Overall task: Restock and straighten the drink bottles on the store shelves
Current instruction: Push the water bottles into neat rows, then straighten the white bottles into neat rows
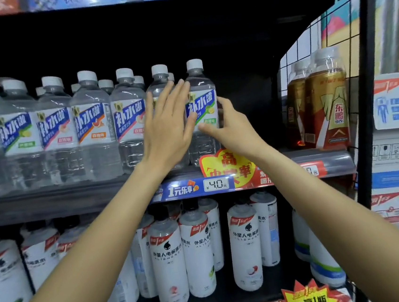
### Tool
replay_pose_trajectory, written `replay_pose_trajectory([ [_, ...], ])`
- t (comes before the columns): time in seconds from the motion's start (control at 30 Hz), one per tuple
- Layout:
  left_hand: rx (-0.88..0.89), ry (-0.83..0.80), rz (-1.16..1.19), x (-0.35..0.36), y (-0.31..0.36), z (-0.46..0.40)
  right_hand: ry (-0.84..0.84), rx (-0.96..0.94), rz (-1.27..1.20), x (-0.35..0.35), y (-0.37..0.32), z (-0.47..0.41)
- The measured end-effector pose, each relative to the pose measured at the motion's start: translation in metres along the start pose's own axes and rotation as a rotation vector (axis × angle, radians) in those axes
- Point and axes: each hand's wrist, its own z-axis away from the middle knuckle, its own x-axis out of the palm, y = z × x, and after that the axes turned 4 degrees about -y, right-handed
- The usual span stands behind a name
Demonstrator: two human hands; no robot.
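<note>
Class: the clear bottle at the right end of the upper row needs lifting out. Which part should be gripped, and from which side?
Grip the clear bottle around its labelled middle, coming from the front and right. Neighbouring bottles crowd its left, while a dark gap lies open to its right. The right hand already sits there.

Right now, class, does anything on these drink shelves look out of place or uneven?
Yes. The upper shelf has a wide bare gap between the last clear bottle, which the left hand and right hand are touching, and the gold bottles. On the lower shelf, the white bottles stand staggered, not in straight rows. Nothing looks spilled or damaged.
</note>
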Motion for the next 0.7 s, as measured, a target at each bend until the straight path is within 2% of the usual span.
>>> replay_pose_trajectory([
  [0.1,-0.076,0.085,0.153,-0.016,0.022,0.014,0.179,-0.077,0.13,-0.005,-0.001,0.021],
  [0.2,-0.1,0.145,0.331,-0.034,0.058,0.047,0.345,-0.218,0.156,-0.011,0.002,0.07],
  [0.33,-0.103,0.118,0.522,-0.037,0.102,0.104,0.335,-0.221,0.218,-0.002,0.031,0.148],
  [0.43,-0.207,-0.028,0.671,-0.019,0.118,0.146,0.229,-0.095,0.326,0.009,0.069,0.2],
  [0.6,-0.528,-0.49,0.888,0.028,0.124,0.207,-0.004,0.171,0.345,0.017,0.119,0.249],
  [0.7,-0.793,-0.569,1.093,0.049,0.13,0.219,-0.065,0.266,0.252,0.023,0.131,0.252],
])
